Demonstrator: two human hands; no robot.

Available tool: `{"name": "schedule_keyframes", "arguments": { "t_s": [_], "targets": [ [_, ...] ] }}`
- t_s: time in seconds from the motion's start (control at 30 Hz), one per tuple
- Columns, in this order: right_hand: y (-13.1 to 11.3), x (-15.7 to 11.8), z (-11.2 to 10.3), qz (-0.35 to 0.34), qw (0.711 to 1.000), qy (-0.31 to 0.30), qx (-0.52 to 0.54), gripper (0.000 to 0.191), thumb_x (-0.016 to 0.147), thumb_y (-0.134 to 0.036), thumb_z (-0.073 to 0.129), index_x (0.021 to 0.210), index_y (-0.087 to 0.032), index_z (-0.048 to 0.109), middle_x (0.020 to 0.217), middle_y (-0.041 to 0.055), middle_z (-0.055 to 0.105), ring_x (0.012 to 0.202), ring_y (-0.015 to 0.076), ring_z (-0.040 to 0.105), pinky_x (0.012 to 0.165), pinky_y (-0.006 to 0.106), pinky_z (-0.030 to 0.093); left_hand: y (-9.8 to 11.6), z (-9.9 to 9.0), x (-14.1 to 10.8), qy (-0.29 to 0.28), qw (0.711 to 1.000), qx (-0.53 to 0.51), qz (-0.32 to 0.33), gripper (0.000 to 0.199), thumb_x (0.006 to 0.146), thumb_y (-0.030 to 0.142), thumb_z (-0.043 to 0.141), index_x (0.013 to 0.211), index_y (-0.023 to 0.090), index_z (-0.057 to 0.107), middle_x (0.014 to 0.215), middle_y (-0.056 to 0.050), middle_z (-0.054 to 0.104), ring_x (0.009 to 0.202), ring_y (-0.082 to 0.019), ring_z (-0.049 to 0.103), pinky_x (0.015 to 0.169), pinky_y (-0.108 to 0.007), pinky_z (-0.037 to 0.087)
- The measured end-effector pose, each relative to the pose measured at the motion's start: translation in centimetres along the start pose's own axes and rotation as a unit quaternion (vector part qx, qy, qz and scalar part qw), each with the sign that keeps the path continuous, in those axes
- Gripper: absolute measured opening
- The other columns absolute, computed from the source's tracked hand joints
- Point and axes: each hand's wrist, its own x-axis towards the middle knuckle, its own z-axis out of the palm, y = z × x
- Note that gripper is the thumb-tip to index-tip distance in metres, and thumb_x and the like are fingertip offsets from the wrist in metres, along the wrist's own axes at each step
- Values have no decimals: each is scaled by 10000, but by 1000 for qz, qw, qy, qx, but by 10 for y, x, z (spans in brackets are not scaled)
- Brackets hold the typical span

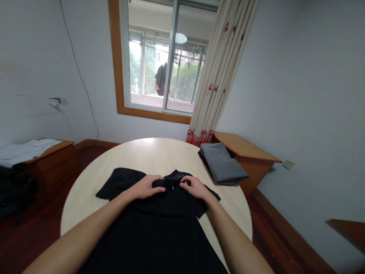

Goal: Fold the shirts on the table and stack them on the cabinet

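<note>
A black short-sleeved shirt (162, 203) lies spread on the round pale wooden table (137, 152), its collar (174, 177) toward the window. My left hand (148, 186) pinches the left side of the collar, thumb on top of the cloth. At the collar's right side, my right hand (194, 186) has its thumb and fingers closed on the fabric. A sleeve sticks out past each hand. Black cloth fills the view nearest me, and where the shirt ends there I cannot tell.
Folded grey clothing (224, 161) is stacked at the table's right edge. Behind it stands a wooden desk (245, 144). To the left are a low drawer cabinet (59, 161) with papers on it and a black bag (15, 192). A patterned curtain (219, 72) hangs beside the window.
</note>
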Motion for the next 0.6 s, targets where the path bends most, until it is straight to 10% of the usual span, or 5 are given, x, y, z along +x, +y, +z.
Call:
{"name": "schedule_keyframes", "arguments": {
  "t_s": [0.6],
  "targets": [
    [4, 1, 1, 0, 1000, -3, 13, 191, 840, -311, 619, 943, -173, 703, 752, 11, 642, 683, 149, 553, 658, 267, 405, 1, -2, 0, -12, 1000, 7, -10, 348, 884, 506, 594, 1022, 194, 665, 1008, -48, 716, 925, -235, 652, 860, -321, 479]
  ]
}}
